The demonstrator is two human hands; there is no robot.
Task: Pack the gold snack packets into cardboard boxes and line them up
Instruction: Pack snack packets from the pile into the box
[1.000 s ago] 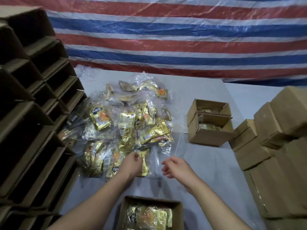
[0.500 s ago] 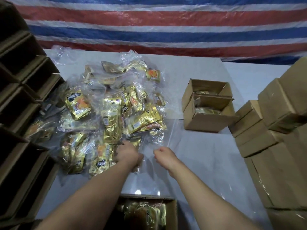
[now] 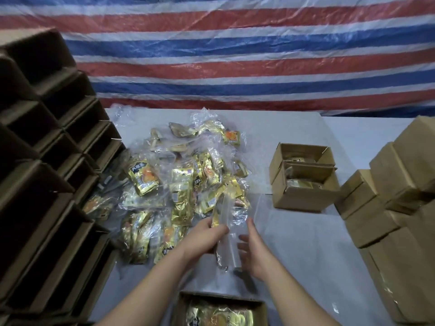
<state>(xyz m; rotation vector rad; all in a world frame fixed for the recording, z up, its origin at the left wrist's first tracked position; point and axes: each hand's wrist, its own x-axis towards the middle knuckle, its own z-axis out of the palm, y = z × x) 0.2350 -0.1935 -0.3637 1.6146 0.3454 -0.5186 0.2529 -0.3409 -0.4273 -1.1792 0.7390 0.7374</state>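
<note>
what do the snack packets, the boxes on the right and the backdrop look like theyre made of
Snack packets: likely metallised foil film, glossy gold with crinkled glints, bundled in clear plastic bags.
Open boxes and closed boxes: plain brown cardboard, matte, with folded flaps.
Backdrop: seemingly woven plastic tarpaulin, red, white and blue stripes with a slight sheen and creases.

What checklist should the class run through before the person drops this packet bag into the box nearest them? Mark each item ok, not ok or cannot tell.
1. Left hand grips the clear bag of packets: ok.
2. Right hand supports the bag: cannot tell, fingers open beside it.
3. Near box open: ok.
4. Room left in it: cannot tell, packets already inside.
5. Path to the box clear: ok.
</note>
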